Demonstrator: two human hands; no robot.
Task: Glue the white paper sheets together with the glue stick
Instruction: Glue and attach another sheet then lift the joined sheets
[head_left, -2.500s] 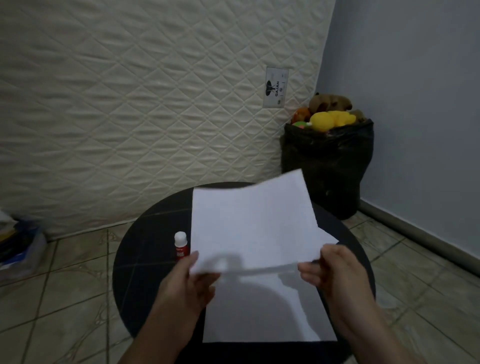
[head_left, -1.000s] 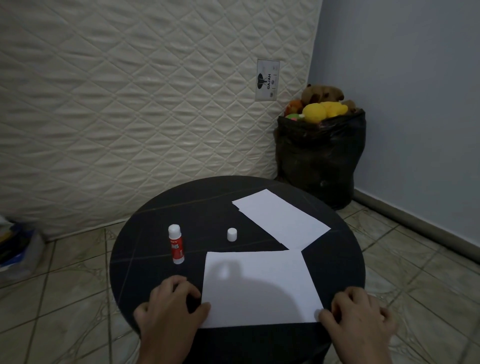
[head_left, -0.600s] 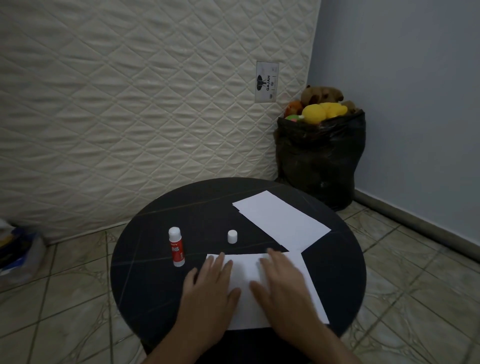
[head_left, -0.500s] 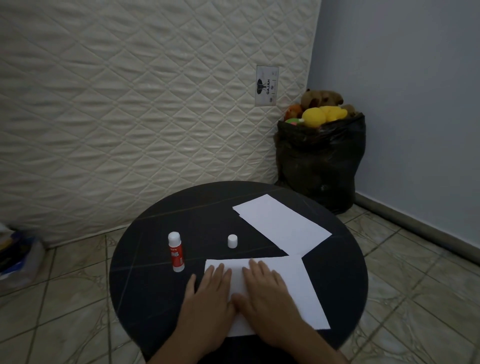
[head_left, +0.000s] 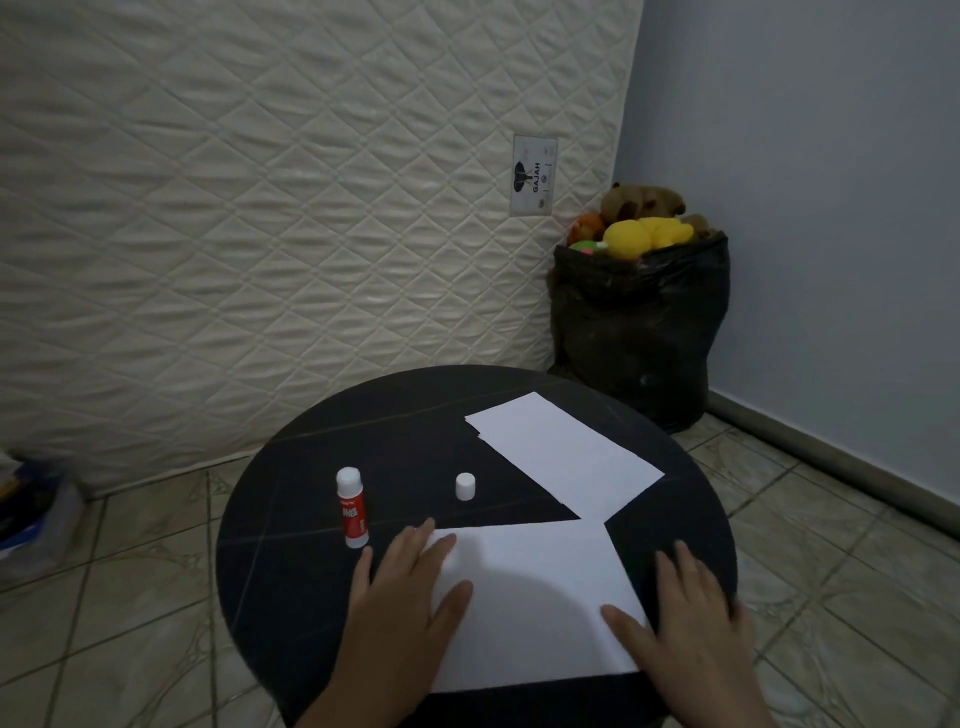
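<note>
Two sheets lie on my counter (head_left: 291, 525): near sheet (head_left: 524, 597) under my flat, spread left hand (head_left: 410, 597) and right hand (head_left: 685, 618), far sheet (head_left: 561, 457) beyond. One glue stick (head_left: 351, 506) stands left, one cap (head_left: 465, 486) beside.

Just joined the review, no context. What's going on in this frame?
A person is at a round black table with both hands flat on the near white sheet: the left hand on its left edge, the right hand on its right edge. A second sheet lies farther back, its near corner touching the first. The glue stick stands upright to the left, unheld, and a small white cap sits apart from it.
</note>
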